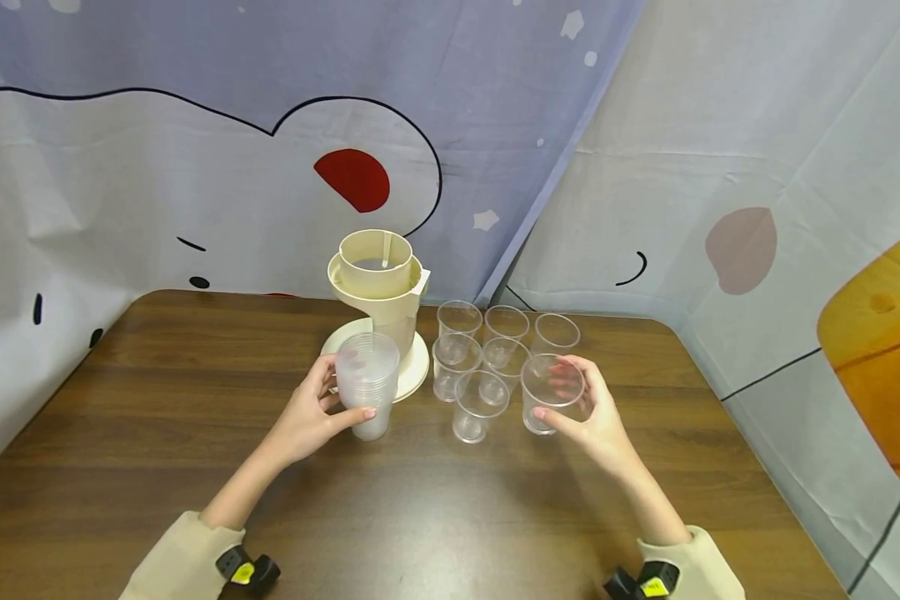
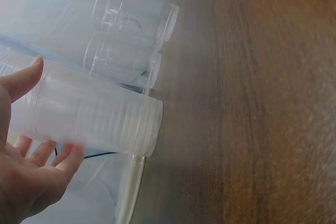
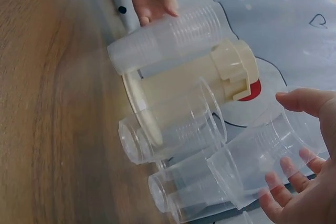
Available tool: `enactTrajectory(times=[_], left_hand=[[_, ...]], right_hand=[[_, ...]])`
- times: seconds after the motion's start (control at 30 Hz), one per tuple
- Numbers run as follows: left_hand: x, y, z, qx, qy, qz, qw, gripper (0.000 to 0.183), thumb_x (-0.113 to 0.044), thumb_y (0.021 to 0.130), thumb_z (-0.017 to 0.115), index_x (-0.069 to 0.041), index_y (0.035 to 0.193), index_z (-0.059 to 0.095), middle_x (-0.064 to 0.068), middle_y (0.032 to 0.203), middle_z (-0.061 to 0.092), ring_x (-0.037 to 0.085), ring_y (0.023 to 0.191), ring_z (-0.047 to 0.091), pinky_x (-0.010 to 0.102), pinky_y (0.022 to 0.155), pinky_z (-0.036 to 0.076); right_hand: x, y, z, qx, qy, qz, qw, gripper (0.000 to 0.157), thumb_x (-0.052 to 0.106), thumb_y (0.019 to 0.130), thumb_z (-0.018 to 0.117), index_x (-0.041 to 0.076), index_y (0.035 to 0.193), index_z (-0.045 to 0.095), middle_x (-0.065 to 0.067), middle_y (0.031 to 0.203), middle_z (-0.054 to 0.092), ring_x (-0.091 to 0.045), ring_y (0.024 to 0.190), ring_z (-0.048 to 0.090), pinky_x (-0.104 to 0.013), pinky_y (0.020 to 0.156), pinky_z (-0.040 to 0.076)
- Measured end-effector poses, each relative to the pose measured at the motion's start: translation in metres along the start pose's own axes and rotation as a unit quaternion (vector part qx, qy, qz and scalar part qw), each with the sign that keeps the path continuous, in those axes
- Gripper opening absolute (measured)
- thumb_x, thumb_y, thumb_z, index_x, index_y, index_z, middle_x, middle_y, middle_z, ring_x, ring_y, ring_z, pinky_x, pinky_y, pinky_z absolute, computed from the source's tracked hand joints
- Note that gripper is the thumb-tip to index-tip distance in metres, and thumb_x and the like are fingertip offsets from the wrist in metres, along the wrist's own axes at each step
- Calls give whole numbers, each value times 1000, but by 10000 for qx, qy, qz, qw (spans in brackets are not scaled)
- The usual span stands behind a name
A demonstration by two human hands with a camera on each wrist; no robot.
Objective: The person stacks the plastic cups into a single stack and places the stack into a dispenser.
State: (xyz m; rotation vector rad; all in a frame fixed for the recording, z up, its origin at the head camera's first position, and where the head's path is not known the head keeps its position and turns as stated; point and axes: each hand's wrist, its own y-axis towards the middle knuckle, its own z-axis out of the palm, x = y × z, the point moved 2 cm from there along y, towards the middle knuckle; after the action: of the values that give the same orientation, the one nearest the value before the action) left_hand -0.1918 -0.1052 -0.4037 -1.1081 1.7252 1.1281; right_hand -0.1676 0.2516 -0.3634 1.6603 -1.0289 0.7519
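Observation:
My left hand (image 1: 307, 421) grips a nested stack of clear plastic cups (image 1: 367, 379), thumb on the near side and fingers round the far left side. In the left wrist view the stack (image 2: 105, 111) has its base close to the tabletop. A single clear plastic cup (image 1: 547, 400) is held by my right hand (image 1: 600, 421), between the thumb and the fingers. That held cup (image 3: 252, 156) tilts in the right wrist view, its base off the wood. Several upright clear cups (image 1: 482, 396) stand grouped just left of it.
Behind the stack stands a cream cup dispenser (image 1: 397, 321) on a round base (image 1: 416, 371). The brown wooden table (image 1: 435, 517) ends at a patterned cloth backdrop (image 1: 232, 208) behind and to the right.

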Motion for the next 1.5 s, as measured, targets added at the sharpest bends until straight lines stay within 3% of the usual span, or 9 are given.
enactTrajectory(times=[0.3, 0.5, 1.27, 1.5], left_hand=[[2, 1, -1, 21, 22, -64, 10000, 72, -7, 76, 80, -4, 134, 36, 18, 127, 52, 33, 118, 54, 50, 101, 49], [3, 2, -2, 64, -36, -68, 10000, 73, -7, 76, 80, -5, 135, 36, 18, 128, 51, 33, 119, 54, 49, 100, 49], [3, 2, 0, 63, 0, -70, 10000, 74, -7, 76, 80, -5, 135, 36, 18, 129, 51, 33, 119, 53, 49, 100, 49], [2, 1, -1, 52, -52, -48, 10000, 73, -6, 76, 80, -6, 135, 36, 17, 128, 51, 33, 120, 53, 50, 101, 48]], right_hand=[[7, 4, 4, 34, 12, -5, 10000, 69, -14, 73, 72, -5, 132, 40, 6, 120, 53, -11, 107, 56, -15, 95, 45], [11, 7, 7, 36, 74, -35, 10000, 70, -14, 73, 72, -7, 133, 38, 0, 121, 54, -10, 108, 55, -17, 95, 46], [27, 19, 30, 179, 513, -469, 9974, 66, -16, 73, 69, -10, 131, 39, 5, 119, 57, -9, 110, 55, -21, 90, 49], [31, 21, 38, 255, 609, -366, 9971, 68, -15, 73, 69, -7, 133, 39, 5, 123, 56, -12, 113, 54, -20, 93, 47]])
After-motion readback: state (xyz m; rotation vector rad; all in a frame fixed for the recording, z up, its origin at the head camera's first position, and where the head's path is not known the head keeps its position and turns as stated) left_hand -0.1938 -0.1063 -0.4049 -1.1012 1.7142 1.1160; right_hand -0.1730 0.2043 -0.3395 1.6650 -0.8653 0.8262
